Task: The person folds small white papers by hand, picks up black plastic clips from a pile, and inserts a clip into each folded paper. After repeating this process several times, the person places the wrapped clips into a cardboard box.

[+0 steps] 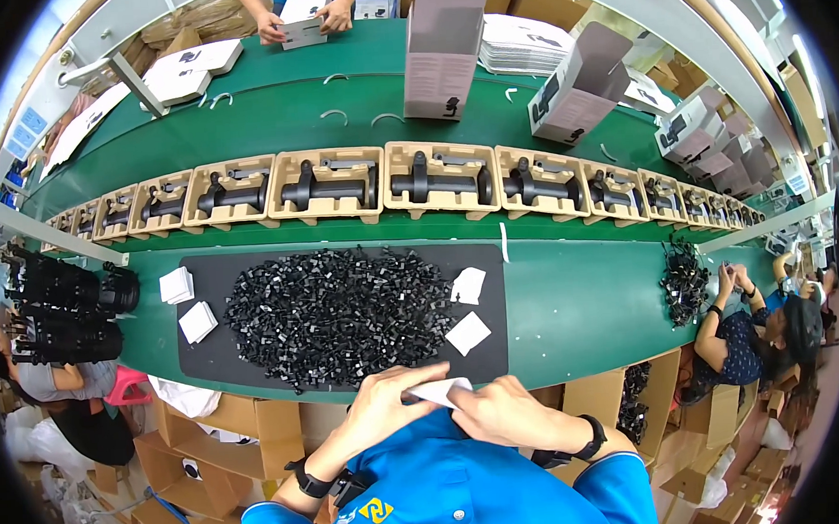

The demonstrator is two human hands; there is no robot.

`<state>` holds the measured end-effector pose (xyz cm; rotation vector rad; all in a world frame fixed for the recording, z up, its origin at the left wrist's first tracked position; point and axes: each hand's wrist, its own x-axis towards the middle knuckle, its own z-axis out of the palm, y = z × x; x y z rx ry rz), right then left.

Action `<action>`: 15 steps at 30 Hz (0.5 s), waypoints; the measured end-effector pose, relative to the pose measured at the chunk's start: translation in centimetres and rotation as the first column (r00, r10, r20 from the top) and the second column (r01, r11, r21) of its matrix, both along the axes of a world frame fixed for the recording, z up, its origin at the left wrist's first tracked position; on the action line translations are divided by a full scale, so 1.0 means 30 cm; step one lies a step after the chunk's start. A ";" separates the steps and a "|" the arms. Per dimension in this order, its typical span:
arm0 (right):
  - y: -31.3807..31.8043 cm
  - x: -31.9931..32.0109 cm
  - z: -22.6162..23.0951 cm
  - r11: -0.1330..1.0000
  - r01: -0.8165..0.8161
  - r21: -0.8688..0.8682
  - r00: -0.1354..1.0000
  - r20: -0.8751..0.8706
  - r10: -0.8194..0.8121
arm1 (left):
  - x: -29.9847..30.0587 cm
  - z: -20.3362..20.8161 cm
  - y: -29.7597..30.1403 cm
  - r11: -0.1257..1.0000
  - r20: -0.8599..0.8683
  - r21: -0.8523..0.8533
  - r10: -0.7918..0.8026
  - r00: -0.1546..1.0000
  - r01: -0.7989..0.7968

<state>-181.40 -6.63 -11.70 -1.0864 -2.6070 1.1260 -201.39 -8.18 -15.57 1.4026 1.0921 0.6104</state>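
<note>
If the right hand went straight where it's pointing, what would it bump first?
Probably the white paper at its fingertips, then the left hand just beyond, though depth is unclear.

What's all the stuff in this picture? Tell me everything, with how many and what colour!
Tiny parts: too many to count, black, heaped on the mat
Mat: one, dark, on the bench
Bench: one, green, middle
Paper piles: four, white, two each side of the heap
Trays: over ten, tan, in a row beyond the bench
Upright boxes: several, greyish, beyond the trays
Cartons: several, brown, below the bench
Stool: one, pink, lower left
Co-workers: at least three, mixed clothing, around the edges
Held paper: white, between both hands
Left hand, right hand: bare, bottom middle
</note>
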 end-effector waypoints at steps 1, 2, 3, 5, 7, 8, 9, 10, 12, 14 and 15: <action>0.002 0.003 0.001 0.999 0.022 0.035 1.000 -0.015 -0.022 | -0.016 -0.008 0.001 1.000 -0.029 0.023 -0.017 0.999 0.017; -0.002 0.003 0.000 0.999 0.023 0.035 1.000 -0.021 -0.022 | -0.018 0.004 -0.001 0.997 0.024 0.069 0.042 0.999 -0.044; -0.010 0.001 0.000 0.993 0.057 0.098 0.982 -0.183 -0.039 | -0.027 -0.001 -0.004 0.997 0.019 0.070 0.041 0.999 -0.042; -0.014 -0.005 0.004 0.983 0.098 0.154 0.937 -0.348 -0.039 | -0.038 -0.025 -0.012 0.996 0.290 0.052 0.061 0.955 -0.079; -0.013 -0.013 0.015 0.945 0.326 0.023 0.830 -0.486 -0.274 | -0.048 -0.024 -0.012 0.996 0.318 0.056 0.054 0.946 -0.075; -0.004 -0.028 0.005 0.926 0.378 0.010 0.801 -0.505 -0.322 | -0.051 -0.015 -0.010 0.997 0.302 0.055 0.027 0.953 -0.046; 0.020 -0.024 -0.006 0.945 0.303 0.125 0.841 -0.501 -0.203 | -0.053 -0.009 -0.008 0.998 0.286 0.054 0.001 0.958 -0.017; 0.019 -0.023 -0.019 0.948 0.292 0.131 0.845 -0.500 -0.191 | -0.047 -0.014 -0.012 0.996 0.251 0.074 0.024 0.968 -0.044; 0.015 -0.019 -0.036 0.949 0.284 0.137 0.847 -0.500 -0.181 | -0.051 0.009 -0.008 0.999 0.219 0.040 0.017 0.976 -0.026; 0.011 -0.008 -0.047 0.932 0.315 0.176 0.827 -0.533 -0.179 | -0.050 0.015 -0.007 1.000 0.187 0.008 0.008 0.982 -0.009; 0.003 -0.005 -0.053 0.931 0.319 0.178 0.826 -0.534 -0.181 | -0.048 0.008 -0.009 0.995 0.282 -0.096 0.038 0.959 -0.011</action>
